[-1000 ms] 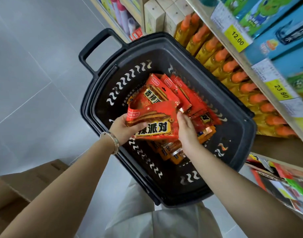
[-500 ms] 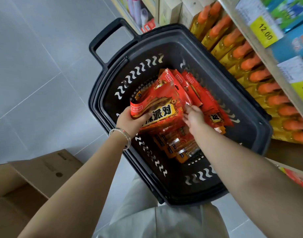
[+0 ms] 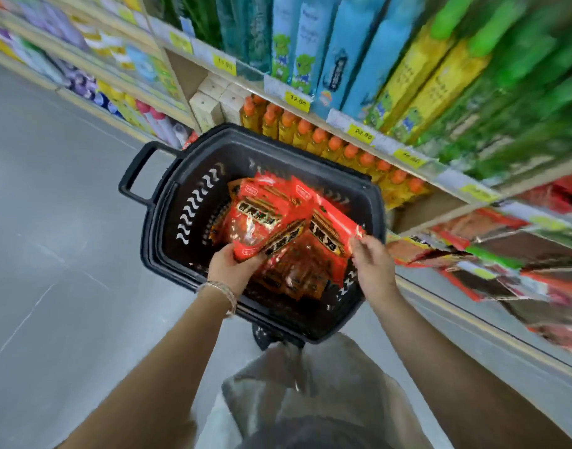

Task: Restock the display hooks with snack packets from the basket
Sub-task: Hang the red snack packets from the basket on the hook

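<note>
Bottles point(image 3: 335, 147) on shelf point(image 3: 446, 177) just behind basket point(image 3: 150, 244)

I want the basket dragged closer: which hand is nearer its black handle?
Left. The left hand grips packets nearer the handle; the right hand pinches a packet at the basket's opposite side.

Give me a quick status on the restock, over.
Left hand grips a red packet bundle; right hand pinches a second packet by its corner. Both over the basket, none hung yet. Nothing seen blocking; shelves blurred.
</note>
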A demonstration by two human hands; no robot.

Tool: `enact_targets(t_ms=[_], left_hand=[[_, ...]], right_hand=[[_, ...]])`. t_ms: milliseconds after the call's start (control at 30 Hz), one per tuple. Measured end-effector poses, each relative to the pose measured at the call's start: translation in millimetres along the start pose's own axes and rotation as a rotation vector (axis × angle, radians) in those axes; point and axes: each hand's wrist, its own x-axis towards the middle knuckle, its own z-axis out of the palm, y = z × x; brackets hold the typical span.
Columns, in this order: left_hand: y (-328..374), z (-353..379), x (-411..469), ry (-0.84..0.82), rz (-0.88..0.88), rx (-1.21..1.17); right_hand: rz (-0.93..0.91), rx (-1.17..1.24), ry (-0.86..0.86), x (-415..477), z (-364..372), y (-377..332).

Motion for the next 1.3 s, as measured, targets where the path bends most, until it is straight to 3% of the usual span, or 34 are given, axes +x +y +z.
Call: enact_targets(t_ms=[200,333,467,700,900,1133,1300], left_hand=[[62.5,16.1,-39.1,-0.062,0.259,0.008],[112.1,55.3,-85.2,-0.083,0.468,0.077],[150.7,120.6,-152.0,-0.194,0.643,-0.076],[188.0,233.4,-239.4,-0.214,0.885,-0.013],[240.5,308.5,-302.8,-0.222,1.064,0.051],[320.0,361.0,-351.2,-0.219,1.163,-0.016],[383.9,380.1,-361.4,-0.193,1.244,-0.069]], right_hand=[[-0.208,0.146,0.277,-63.5,-84.6,-17.4],[-0.236,0.202,0.471,-87.0,-160.9,-3.1],[-0.29,0.142,0.603,-112.5,-244.0,22.1],[-0.356,-0.032,0.701,-170.2,-389.4,74.0],[-0.393,-0.134,0.833,-200.3,-508.1,78.9],[-0.557,-0.188,0.953,-193.1,-611.0,41.0],[-0.713,-0.028,0.982,-165.6,-667.6,-15.6]])
